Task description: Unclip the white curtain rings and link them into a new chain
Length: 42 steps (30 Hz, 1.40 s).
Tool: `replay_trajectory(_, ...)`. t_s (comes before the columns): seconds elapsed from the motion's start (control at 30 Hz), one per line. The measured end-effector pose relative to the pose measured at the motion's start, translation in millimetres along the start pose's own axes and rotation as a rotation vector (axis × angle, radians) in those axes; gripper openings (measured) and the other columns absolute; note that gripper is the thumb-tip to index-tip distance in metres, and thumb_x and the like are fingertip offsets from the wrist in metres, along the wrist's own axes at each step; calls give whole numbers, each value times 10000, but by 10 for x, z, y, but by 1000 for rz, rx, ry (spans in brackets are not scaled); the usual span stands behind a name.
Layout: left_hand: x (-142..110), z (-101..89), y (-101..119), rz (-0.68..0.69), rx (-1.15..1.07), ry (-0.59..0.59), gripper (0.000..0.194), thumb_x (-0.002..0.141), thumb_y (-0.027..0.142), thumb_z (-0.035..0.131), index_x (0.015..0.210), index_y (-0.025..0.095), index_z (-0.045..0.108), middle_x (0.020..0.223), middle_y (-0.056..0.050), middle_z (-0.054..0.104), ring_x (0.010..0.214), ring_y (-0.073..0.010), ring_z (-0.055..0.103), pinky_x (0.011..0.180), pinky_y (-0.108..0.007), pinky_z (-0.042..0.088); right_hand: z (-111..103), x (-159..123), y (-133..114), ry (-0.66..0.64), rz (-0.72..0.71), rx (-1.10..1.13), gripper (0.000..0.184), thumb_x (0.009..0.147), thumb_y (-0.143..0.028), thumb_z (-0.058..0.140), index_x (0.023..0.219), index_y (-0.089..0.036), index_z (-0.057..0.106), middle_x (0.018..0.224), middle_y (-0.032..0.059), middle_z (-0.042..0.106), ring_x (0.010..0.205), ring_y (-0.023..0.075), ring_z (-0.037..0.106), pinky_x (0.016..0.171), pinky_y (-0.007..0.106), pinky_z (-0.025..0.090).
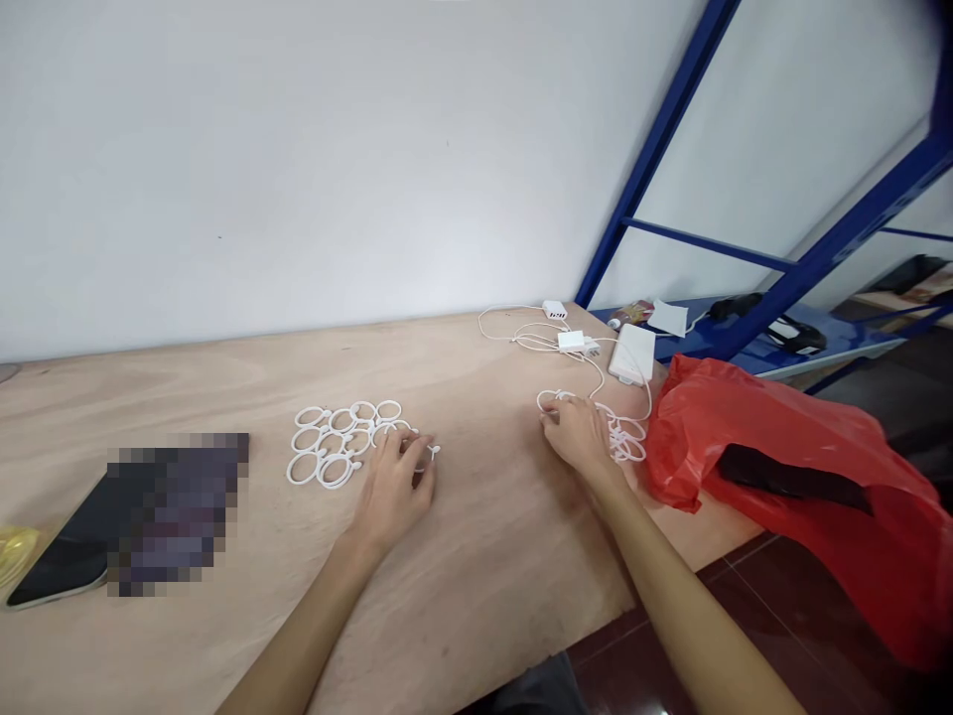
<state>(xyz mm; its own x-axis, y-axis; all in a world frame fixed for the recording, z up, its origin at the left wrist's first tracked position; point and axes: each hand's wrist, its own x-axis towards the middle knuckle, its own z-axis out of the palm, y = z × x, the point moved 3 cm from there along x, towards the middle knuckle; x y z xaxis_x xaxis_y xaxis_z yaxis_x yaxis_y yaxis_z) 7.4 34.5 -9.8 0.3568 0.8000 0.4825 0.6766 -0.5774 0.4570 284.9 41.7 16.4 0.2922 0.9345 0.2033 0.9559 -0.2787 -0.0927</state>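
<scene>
White curtain rings (304, 469), each with a small eyelet, lie flat in rough rows on the wooden table (462, 586). At the right end of this group my left hand (397, 487) rests with its fingers apart, over a ring (436, 452) that shows beyond the fingertips. Its fingers hide part of the nearby rings. My right hand (577, 432) is over a loose pile of similar rings (627, 442), fingers bent and closed at the edge of one ring (542, 400). The hand covers part of that pile.
A red plastic bag (774, 427) hangs over the table's right edge. Behind the right hand lie a white box (632, 355), a charger (554, 310) and tangled white cable. A phone (64, 556) lies at left, beside a blurred patch. A blue metal frame (655, 129) stands at right.
</scene>
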Motion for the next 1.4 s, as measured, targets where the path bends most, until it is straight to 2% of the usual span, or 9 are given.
replay_trajectory(0.17,2,-16,-2,-3,-5,18,278,867,223,513,1118,173,622,1109,-131,544,1021,-262,537,893,-451,482,69,21,-204,-39,-147,30,273,865,-166,435,892,-208,704,956,105,712,969,248,583,835,352,304)
replay_trajectory(0.37,-2,-21,-2,-29,-38,29,262,876,209,504,1111,180,615,1083,-122,555,1027,-253,537,881,-434,482,153,88,-360,-52,-131,75,279,885,-331,472,862,-160,692,926,149,717,957,299,589,868,424,297)
replay_trajectory(0.53,9,-26,-1,-54,-79,37,254,880,230,507,1094,170,631,1070,-128,583,1025,-260,544,899,-446,462,126,51,-494,-45,-204,159,237,890,-212,431,872,-190,666,904,103,707,949,256,585,845,388,335)
replay_trajectory(0.6,18,-42,-10,-87,-125,59,251,891,263,509,1090,177,635,1067,-123,604,1034,-258,549,915,-446,451,92,-16,-619,-37,-270,345,224,906,-237,421,916,-200,642,895,71,694,897,217,591,805,342,379)
replay_trajectory(0.73,52,-74,-39,-254,-330,76,334,892,362,531,1164,184,607,1100,-113,654,1060,-255,574,956,-452,431,26,-238,-960,-99,-405,984,202,910,-344,467,916,-210,617,807,24,658,750,170,586,706,294,438)
replay_trajectory(0.9,107,-86,-15,-440,-830,87,415,864,446,543,1140,142,606,1151,-119,680,1069,-236,628,926,-371,484,50,-479,-1303,-314,-481,1286,219,896,-387,527,948,-217,655,895,29,684,830,172,611,777,304,461)
replay_trajectory(1.07,112,-121,8,-466,-923,47,406,793,402,650,1090,126,625,1016,-102,715,943,-230,669,846,-353,526,97,-493,-1321,-391,-410,1388,212,825,-393,630,917,-213,693,897,38,702,821,181,617,771,321,471)
replay_trajectory(1.23,99,-161,32,-337,-828,-81,354,806,347,653,1105,157,648,1050,-79,697,951,-213,648,889,-347,503,70,-443,-1242,-324,-214,1522,244,727,-381,717,912,-220,712,883,38,711,827,191,631,785,330,482)
replay_trajectory(1.4,93,-150,92,-255,-780,-214,403,833,378,621,1180,175,636,945,-60,701,901,-220,643,835,-345,512,61,-463,-1287,-363,-196,1519,272,755,-422,685,917,-210,737,766,26,692,729,182,620,705,318,490)
